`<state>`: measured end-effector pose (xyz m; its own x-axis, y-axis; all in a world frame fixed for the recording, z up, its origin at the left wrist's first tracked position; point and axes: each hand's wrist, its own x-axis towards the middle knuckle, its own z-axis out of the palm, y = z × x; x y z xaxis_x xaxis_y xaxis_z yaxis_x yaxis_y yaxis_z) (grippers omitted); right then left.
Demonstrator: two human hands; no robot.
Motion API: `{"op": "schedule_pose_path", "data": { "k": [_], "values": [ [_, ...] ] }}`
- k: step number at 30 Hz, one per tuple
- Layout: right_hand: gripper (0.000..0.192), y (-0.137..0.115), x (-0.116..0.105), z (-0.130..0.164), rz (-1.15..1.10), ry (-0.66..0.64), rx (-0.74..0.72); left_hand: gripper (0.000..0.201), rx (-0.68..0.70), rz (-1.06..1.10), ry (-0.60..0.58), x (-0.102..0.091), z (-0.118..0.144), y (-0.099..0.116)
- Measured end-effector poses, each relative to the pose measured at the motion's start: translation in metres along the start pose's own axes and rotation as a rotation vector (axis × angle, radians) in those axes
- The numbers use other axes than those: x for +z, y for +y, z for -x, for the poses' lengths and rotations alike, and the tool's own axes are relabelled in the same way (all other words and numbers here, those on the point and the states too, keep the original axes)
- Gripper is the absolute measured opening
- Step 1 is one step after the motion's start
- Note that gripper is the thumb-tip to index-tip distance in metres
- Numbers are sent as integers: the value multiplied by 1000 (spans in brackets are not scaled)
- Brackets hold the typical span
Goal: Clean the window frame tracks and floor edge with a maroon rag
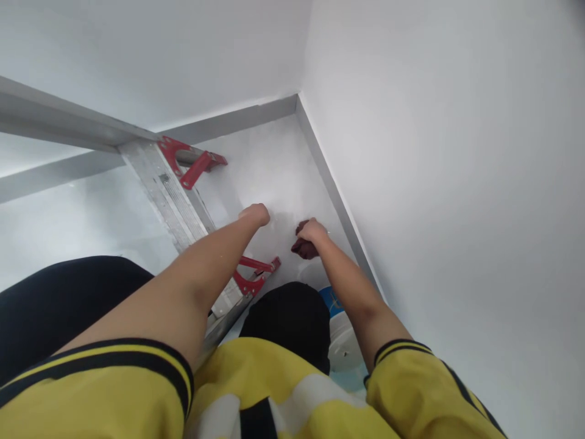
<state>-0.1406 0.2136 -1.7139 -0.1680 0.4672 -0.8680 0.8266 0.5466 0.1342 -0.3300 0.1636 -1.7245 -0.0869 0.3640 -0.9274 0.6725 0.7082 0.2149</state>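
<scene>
A dark maroon cloth (pixel 305 249) is bunched in my right hand (pixel 314 231), just above the pale floor (pixel 278 149) near the right-hand wall. The fingers of that hand are closed round it. My left hand (pixel 257 213) is curled into a fist over the floor, beside the foot end of a ladder (pixel 159 189). Whatever the fist may hold is hidden from this angle. A gap separates the two hands.
The metal ladder has red feet (pixel 261 281) near my left arm. White walls (pixel 434 152) with a grey skirting (pixel 326 177) meet in a corner ahead. Below my right forearm stands a white bucket (pixel 342 347), with a blue container (pixel 329 300) beside it.
</scene>
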Motion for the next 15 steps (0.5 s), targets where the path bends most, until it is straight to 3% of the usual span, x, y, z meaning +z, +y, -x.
{"op": "schedule_pose_path", "data": {
  "k": [2,4,7,9,12,15],
  "values": [
    [33,-21,-12,-7,30,-66,-7,46,-14,-1,13,1,-2,-3],
    [41,-52,-16,-16,44,-51,59,46,-24,-8,28,1,-5,-7],
    [55,-100,-9,-30,35,124,196,46,-38,-22,40,-1,-8,-12],
    [58,-120,-2,-41,27,214,187,46,-52,-27,39,-3,-10,-14],
    [58,-122,3,-53,-41,198,209,48,-58,-13,29,-2,-11,-16],
    [61,-97,-2,-55,-118,91,343,47,-60,40,13,3,-13,-15]
  ]
}}
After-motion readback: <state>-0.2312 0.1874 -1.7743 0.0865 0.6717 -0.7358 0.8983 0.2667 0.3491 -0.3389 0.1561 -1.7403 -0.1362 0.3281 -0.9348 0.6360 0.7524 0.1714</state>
